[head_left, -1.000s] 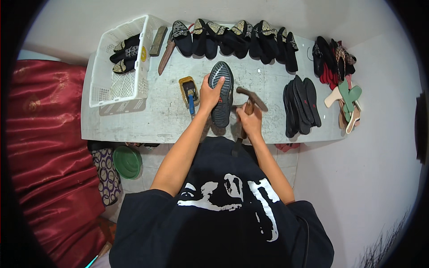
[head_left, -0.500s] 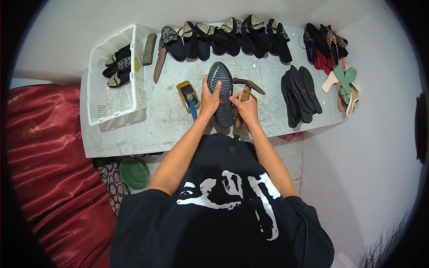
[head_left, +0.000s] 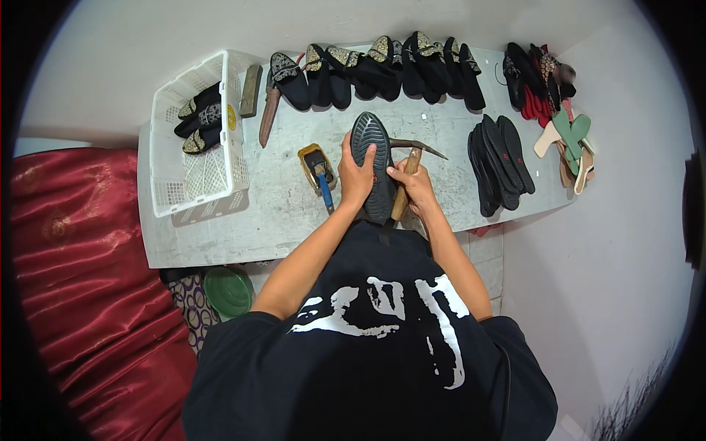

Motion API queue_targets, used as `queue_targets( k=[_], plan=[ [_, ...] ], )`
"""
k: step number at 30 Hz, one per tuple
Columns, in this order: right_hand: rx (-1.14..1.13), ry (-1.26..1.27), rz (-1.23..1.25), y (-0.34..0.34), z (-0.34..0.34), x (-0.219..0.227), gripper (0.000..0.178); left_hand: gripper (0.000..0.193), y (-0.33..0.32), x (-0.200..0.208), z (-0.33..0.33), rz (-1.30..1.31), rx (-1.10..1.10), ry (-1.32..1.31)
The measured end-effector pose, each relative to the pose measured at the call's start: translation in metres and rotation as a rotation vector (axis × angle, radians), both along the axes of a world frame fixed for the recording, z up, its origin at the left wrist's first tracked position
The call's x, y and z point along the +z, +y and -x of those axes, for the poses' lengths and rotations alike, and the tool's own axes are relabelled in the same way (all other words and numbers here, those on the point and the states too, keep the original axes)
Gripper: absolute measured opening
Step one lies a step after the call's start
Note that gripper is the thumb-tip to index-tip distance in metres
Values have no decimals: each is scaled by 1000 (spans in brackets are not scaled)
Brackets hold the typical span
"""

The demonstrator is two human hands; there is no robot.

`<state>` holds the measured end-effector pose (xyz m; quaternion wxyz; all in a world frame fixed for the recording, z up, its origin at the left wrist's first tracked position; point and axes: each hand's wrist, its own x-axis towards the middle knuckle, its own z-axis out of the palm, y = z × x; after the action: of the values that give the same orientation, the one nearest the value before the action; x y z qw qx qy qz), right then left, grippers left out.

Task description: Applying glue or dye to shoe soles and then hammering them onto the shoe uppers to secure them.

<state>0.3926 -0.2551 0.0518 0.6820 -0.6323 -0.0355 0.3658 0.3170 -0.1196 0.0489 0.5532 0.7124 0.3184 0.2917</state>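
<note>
left fingers [head_left: 369,156] curl round shoe [head_left: 371,134]; right fingers [head_left: 398,175] round hammer [head_left: 412,159]

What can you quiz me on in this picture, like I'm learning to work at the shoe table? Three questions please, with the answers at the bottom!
1. Which tool is in the person's right hand?
2. True or false: the left hand is empty.
3. Where does the white basket stand on the table? A) At the right end. B) At the left end. C) In the middle.

Key:
1. A hammer, held by its wooden handle.
2. False. It holds a black shoe with the sole toward the camera.
3. B.
</note>
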Motion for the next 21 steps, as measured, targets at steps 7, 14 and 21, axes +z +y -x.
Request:
queue_targets(
  k=[7,14,21],
  plan=[
    [7,-122,70,8,-4,7,37,61,6,3,-15,-16,72,33],
    [-84,-253,254,22,-2,11,32,60,18,0,-28,37,39,25],
    [-91,-222,223,17,1,10,28,100,10,-12,-7,86,-92,-14]
  ],
)
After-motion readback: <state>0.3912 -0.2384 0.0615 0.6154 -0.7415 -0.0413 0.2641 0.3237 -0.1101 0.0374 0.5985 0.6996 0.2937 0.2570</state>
